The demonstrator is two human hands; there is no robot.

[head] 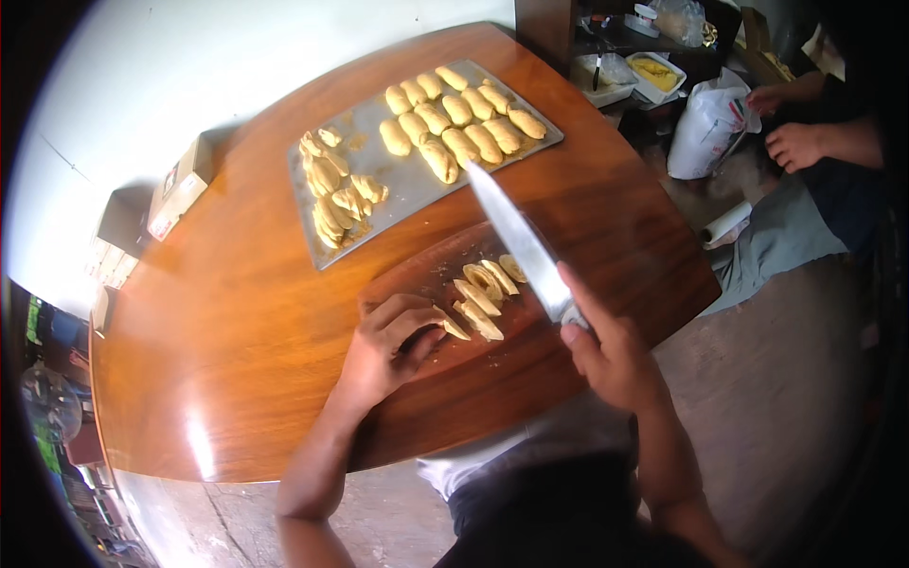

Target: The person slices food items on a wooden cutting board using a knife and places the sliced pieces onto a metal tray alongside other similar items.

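My right hand (607,351) grips the handle of a large kitchen knife (522,245). The blade is raised over the wooden cutting board (412,277), its tip reaching up to the near edge of the tray in the picture. On the board lie several pale yellow slices (477,297) of a rolled pastry or dough, cut at a slant. My left hand (390,341) rests at the board's left side, fingers and thumb closed around an end slice (453,326). The part of that slice inside the hand is hidden.
Beyond the board, a metal baking tray (398,206) holds whole rolls (454,142) at right and cut slices (327,181) at left. Cardboard boxes (181,184) line the polished wooden table's (241,298) far left. At right, another person's hands (795,145) are near a white sack (710,128).
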